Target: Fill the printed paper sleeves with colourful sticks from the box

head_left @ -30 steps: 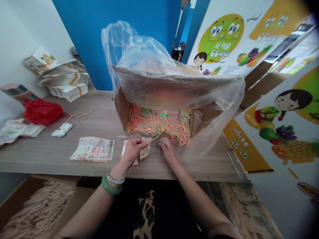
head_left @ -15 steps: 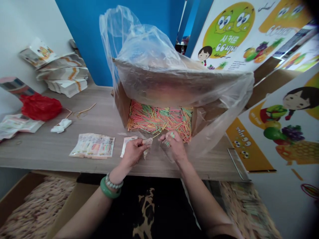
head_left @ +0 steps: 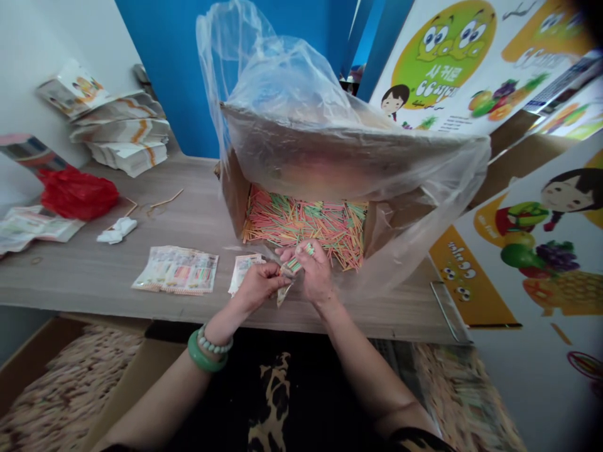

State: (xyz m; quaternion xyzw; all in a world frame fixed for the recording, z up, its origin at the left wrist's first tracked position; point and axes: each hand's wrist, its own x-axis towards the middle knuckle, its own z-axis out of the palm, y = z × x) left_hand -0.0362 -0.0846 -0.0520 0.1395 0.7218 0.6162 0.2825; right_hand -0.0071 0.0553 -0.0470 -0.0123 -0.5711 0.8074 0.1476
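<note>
My left hand (head_left: 258, 284) is closed on a small plastic packet (head_left: 283, 290), pinching it near its mouth. Between the thumb and fingers of my right hand (head_left: 316, 271) is a small bunch of green and pale candy sticks (head_left: 300, 258). The ends of these sticks meet the packet's mouth; whether they are inside it I cannot tell. Just beyond my hands, loose pink, green and yellow sticks (head_left: 306, 220) fill the bottom of a cardboard box (head_left: 235, 194) lined with clear plastic. A flat printed packet (head_left: 242, 267) lies beside my left hand.
Several printed packets (head_left: 176, 270) lie overlapping on the table (head_left: 188, 220) at left. Behind them are a crumpled white wrapper (head_left: 117, 230), a red plastic bag (head_left: 80, 193) and stacked flat cartons (head_left: 122, 135). Printed cartons (head_left: 532, 251) stand at right. A box of wrapped pieces (head_left: 70, 389) sits below the table.
My right hand has moved left with the sticks, up to the packet in my left hand. The single stick that poked out from the packet no longer shows separately. The view has shifted slightly.
</note>
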